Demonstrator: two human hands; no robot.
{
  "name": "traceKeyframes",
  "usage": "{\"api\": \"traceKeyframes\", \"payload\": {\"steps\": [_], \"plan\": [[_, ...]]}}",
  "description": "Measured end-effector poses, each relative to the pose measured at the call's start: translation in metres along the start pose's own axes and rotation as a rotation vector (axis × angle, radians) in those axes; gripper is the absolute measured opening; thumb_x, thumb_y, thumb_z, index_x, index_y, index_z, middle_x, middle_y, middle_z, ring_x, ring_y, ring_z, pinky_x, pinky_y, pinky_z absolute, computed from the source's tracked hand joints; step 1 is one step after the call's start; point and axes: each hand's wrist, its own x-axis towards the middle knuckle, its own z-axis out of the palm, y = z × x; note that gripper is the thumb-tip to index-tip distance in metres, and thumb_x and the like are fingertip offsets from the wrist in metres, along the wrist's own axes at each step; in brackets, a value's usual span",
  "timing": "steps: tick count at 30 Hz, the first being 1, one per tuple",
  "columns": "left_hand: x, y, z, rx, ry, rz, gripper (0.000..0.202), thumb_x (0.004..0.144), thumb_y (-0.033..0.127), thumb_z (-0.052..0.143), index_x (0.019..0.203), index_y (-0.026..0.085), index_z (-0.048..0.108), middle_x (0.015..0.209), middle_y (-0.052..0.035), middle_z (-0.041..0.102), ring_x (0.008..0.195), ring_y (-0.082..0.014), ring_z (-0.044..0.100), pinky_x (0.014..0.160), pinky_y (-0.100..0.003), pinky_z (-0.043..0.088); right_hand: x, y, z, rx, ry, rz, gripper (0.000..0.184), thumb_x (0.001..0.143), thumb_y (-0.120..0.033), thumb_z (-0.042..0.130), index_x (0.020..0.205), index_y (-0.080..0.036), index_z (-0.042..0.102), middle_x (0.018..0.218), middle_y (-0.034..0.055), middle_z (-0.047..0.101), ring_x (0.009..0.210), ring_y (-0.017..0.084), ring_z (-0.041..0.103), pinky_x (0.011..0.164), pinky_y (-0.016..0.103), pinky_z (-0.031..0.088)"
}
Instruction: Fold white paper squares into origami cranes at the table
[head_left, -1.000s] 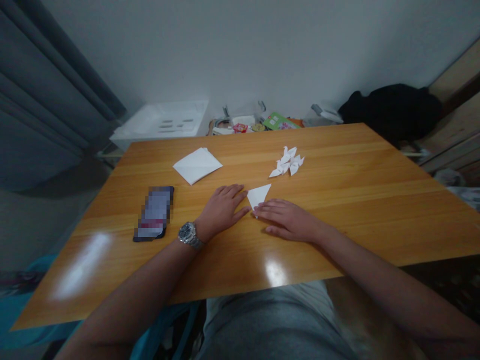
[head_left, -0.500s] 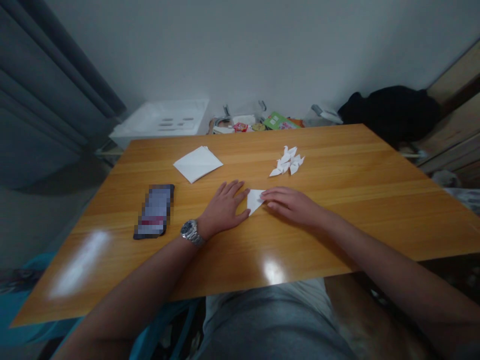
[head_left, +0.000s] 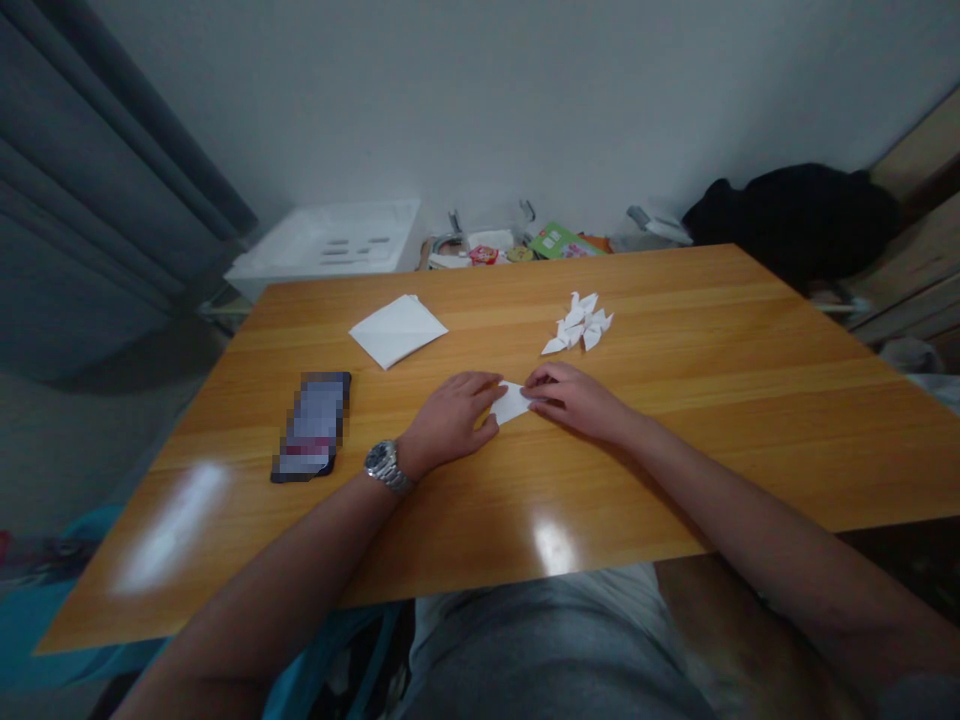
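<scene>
On the counter (head_left: 720, 370) I see a small folded paper (head_left: 510, 403) between both hands: the left hand (head_left: 451, 412), loosely spread, touches one edge; the right hand (head_left: 574, 398) pinches the other end.

Small folded paper (head_left: 510, 404), white: one. Paper stack (head_left: 399, 332): one, sheet number not discernible. Folded paper figures (head_left: 576, 322), white: several in one cluster, overlapping, exact number unclear. Phone (head_left: 311, 425): one. Wristwatch (head_left: 382, 462): one. Wooden surface (head_left: 712, 390): one. White tray (head_left: 300, 250): one. Green booklet (head_left: 559, 240): one. Red packet (head_left: 484, 255): one.
</scene>
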Motion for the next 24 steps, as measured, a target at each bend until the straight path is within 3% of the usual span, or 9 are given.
{"api": "traceKeyframes", "payload": {"steps": [6,24], "plan": [[0.003,0.003,0.007,-0.058,-0.012,0.004,0.042,0.099,0.044,0.057,0.131,0.019,0.064,0.136,-0.0117,0.064,0.124,-0.026,0.061,0.109,-0.043,0.049,-0.002,-0.003,-0.001,0.01,-0.005,0.0,0.019,0.096,-0.024,0.064,0.11,-0.017,0.076,0.111,0.0133,0.068,0.104,0.026,0.063,0.091,0.042,0.054],[0.003,-0.001,0.007,-0.077,0.017,0.075,0.031,0.102,0.029,0.051,0.126,0.021,0.069,0.133,-0.0062,0.069,0.12,-0.0216,0.066,0.105,-0.038,0.053,-0.002,-0.007,-0.002,0.026,-0.024,-0.063,0.018,0.096,-0.027,0.065,0.108,-0.021,0.077,0.115,0.0114,0.074,0.105,0.024,0.07,0.093,0.041,0.056]]}}
